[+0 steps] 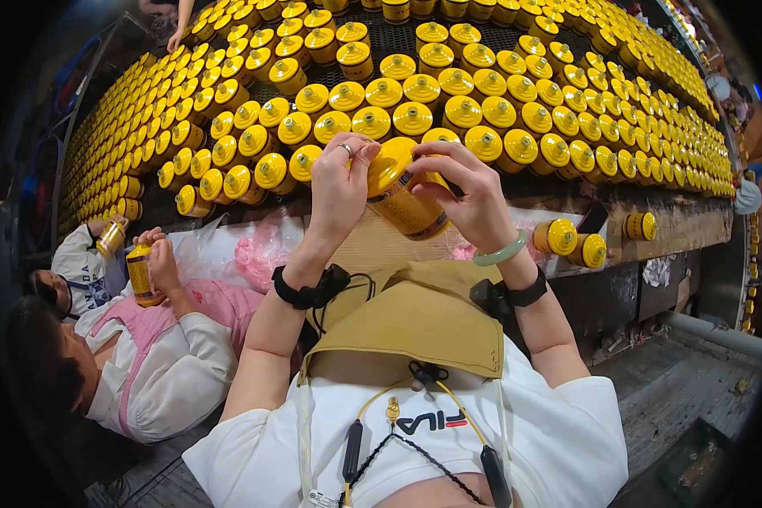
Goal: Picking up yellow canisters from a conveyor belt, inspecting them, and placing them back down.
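A yellow canister (pixel 409 210) with a shiny domed lid and a dark printed band is held tilted in front of my chest, above the work ledge. My left hand (pixel 340 182) grips it from the left, thumb and forefinger pressed together at the rim of the lid. From the other side, the bent fingers of my right hand (pixel 467 193) close on the lid's edge and the upper wall. My palms partly hide the canister's sides. Just beyond my hands stand rows of matching yellow canisters (pixel 414 118).
Canisters fill the dark mesh table (pixel 389 35). A few lie on the ledge at right, near a dark flat object (pixel 594 218). Pink plastic (pixel 262 254) is bunched at left. Beside me a co-worker in pink and white (pixel 173 356) holds a canister; another person sits beyond.
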The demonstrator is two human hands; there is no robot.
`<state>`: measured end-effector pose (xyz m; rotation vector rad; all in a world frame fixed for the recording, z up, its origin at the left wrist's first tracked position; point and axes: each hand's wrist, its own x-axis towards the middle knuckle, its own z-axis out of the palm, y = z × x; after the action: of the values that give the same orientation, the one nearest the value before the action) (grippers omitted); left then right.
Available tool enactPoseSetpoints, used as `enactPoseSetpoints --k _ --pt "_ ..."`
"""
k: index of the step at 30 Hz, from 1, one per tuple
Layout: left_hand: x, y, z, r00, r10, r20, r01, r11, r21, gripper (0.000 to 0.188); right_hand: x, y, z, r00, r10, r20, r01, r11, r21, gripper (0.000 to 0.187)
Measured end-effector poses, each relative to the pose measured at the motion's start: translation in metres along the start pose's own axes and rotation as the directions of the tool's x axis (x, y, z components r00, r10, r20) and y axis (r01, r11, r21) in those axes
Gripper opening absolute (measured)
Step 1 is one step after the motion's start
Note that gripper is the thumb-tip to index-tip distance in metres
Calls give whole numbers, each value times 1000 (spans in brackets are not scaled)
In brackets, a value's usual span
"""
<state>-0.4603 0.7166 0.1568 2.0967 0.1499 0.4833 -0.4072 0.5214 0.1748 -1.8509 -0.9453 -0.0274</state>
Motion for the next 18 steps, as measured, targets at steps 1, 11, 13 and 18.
enactPoseSetpoints --k 1,11,13,18 --pt "0 0 0 1000 -4 -13 4 1000 -6 20 -2 2 1 1000 18 14 -19 999 47 23" --pt "-4 4 0 999 -20 -37 21 999 34 19 -1 0 9 998 50 -22 -47 991 127 18" --pt "-5 5 1 999 -4 -40 7 997 73 20 -2 6 8 999 37 -7 -36 993 112 19" --pt "-5 5 0 1000 -15 -24 16 999 35 20 6 4 2 999 39 5 -39 996 74 19"
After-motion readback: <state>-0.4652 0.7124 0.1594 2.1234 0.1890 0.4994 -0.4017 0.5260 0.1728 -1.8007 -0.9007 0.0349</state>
